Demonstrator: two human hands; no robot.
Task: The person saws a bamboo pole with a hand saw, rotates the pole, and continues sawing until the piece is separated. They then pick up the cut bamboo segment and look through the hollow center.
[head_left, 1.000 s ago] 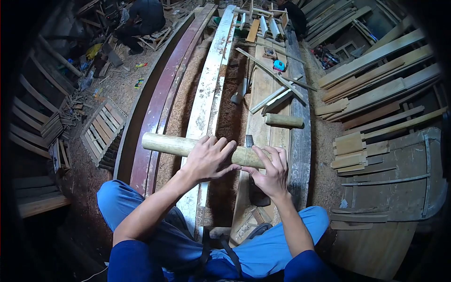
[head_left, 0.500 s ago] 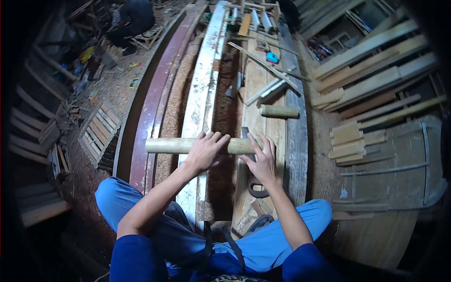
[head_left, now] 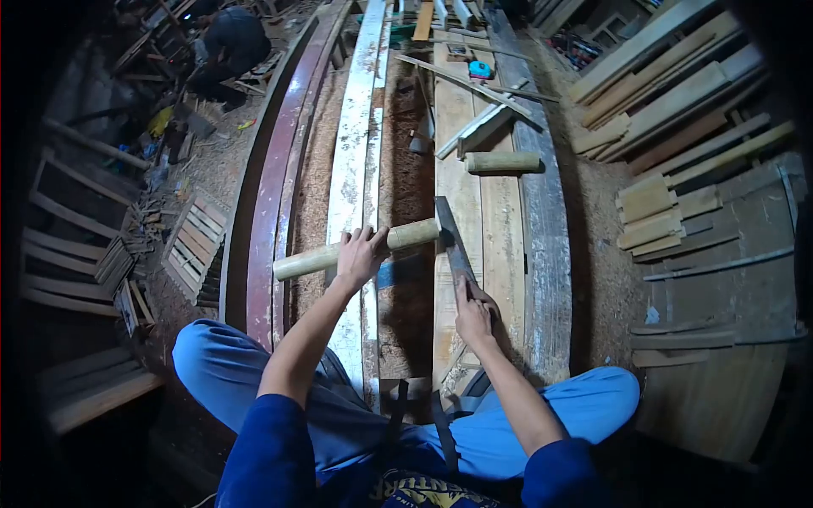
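A pale bamboo pole [head_left: 309, 262] lies crosswise over the long beams, slightly tilted up toward its right end. My left hand [head_left: 364, 256] is wrapped over it right of its middle. My right hand [head_left: 474, 318] grips the handle of a handsaw [head_left: 454, 244], its index finger stretched along the blade. The blade points away from me over the wooden plank [head_left: 500, 245], and the pole's right end is close against it. Farther up that plank rests a shorter bamboo piece [head_left: 502, 162].
A white-painted beam [head_left: 351, 152] and a maroon beam [head_left: 275, 178] run away from me. Thin wood strips [head_left: 474, 89] and a blue tape measure [head_left: 480, 69] lie beyond the short bamboo. Stacked boards [head_left: 656, 212] stand right. A person [head_left: 233, 51] crouches far left.
My right hand has left the bamboo and taken hold of the saw handle. The pole's right end has swung away from me, while my left hand stays on it.
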